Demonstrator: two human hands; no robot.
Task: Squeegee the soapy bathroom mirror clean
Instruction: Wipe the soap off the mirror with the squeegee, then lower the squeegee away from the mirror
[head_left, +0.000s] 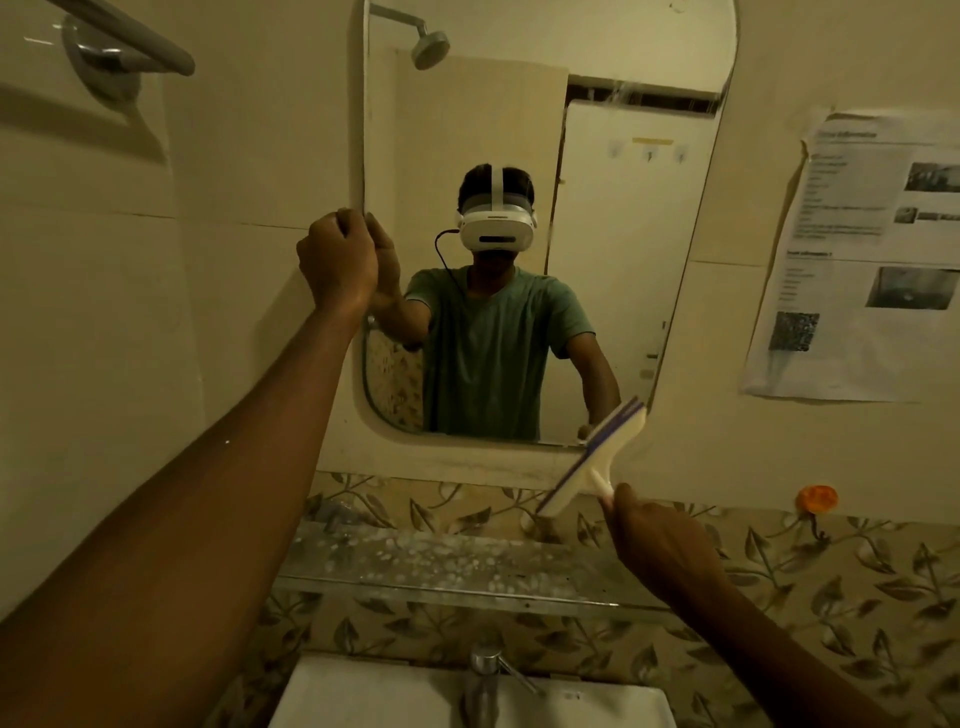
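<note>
The tall bathroom mirror (613, 249) with rounded corners hangs on the tiled wall ahead. My left hand (337, 260) grips the mirror's left edge at mid height, fingers curled round the frame. My right hand (657, 540) holds the handle of a white squeegee (597, 457) with a dark blade. The blade is tilted and sits at the mirror's lower right corner, partly below the glass. A few wet streaks show near the mirror's top right.
A glass shelf (441, 566) spotted with foam runs under the mirror. Below it are a chrome tap (485, 670) and a white basin (363, 696). A paper notice (857, 260) hangs at the right, an orange hook (818, 499) below it, a towel rail (124, 41) top left.
</note>
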